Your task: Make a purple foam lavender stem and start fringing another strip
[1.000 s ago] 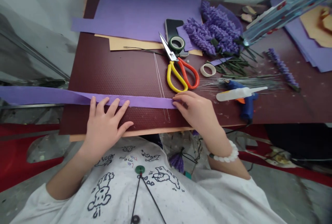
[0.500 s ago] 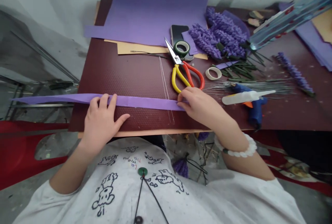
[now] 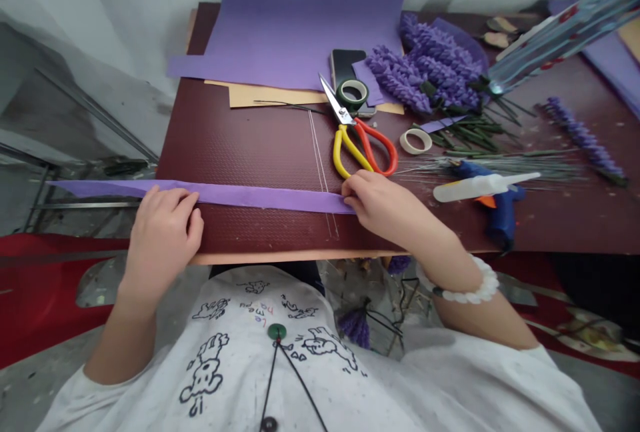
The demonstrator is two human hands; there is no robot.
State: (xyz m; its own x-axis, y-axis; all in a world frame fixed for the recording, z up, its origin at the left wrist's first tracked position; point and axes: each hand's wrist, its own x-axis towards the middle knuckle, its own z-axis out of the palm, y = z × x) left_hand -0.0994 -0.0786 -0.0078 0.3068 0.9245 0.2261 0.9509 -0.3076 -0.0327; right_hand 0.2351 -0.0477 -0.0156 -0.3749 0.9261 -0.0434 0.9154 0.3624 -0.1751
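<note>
A long purple paper strip [image 3: 270,197] lies along the front of the table, its left end reaching out past the table's edge. My left hand [image 3: 165,229] is closed on the strip near that edge, thumb and fingers drawn together. At the strip's right end, my right hand [image 3: 375,204] pinches it between thumb and fingertips. Scissors with one yellow and one red handle [image 3: 350,132] lie just beyond my right hand, blades apart. Two thin white wires [image 3: 316,142] run under the strip.
A big purple sheet [image 3: 300,25] curls up against the wall. Green tape [image 3: 353,93] rests on a phone [image 3: 345,62]. Purple flower stalks [image 3: 430,69] are piled behind a white tape roll [image 3: 416,141]. A blue glue gun [image 3: 503,215] and a white bottle [image 3: 470,187] lie at the right.
My left hand has slid left along the strip, and its spread fingers have drawn together on the paper. My right hand stays at the strip's right end.
</note>
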